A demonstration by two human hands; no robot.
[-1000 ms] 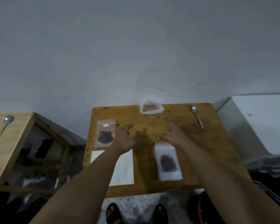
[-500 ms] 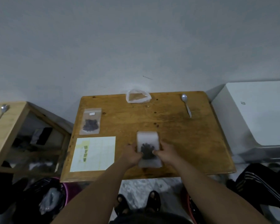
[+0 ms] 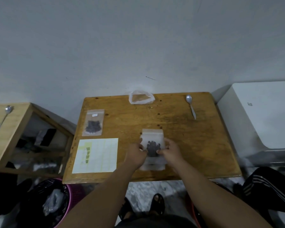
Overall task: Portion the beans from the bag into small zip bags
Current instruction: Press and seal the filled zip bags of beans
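Fingertips of the left hand and right hand pinched opposite sides of a small zip bag of dark beans at the wooden table's near side, a light, limp pouch probably best held by its edges.

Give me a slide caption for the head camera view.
Left hand and right hand pinch a bean-filled zip bag at the wooden table.

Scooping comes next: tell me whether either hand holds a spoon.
No: the left hand and right hand grip the zip bag; the spoon lies apart on the table's far right.
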